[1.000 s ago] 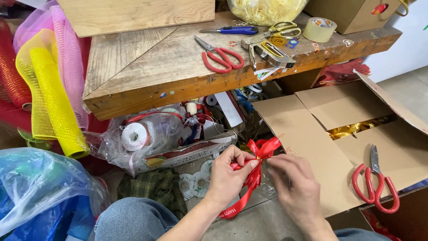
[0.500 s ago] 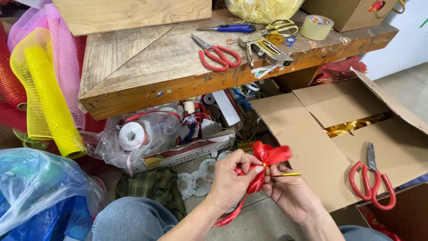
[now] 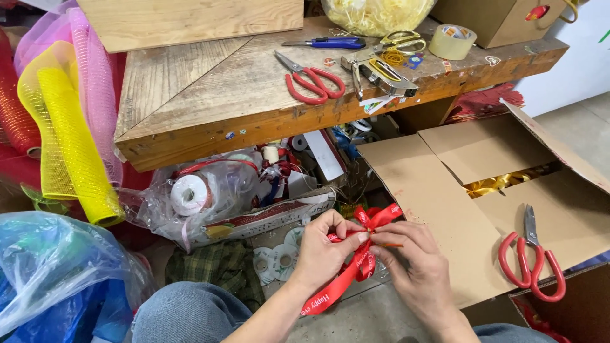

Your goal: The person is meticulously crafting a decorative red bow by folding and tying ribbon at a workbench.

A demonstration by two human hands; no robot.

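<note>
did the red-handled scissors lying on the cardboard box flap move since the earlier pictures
No. The red-handled scissors lie in the same spot on the brown cardboard box flap, near its lower right edge, blades pointing up.

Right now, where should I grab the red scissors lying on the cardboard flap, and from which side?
Take the red scissors by their looped handles, coming from the near edge of the cardboard flap. The loops point toward you and lie flat; the closed blades point away.
</note>
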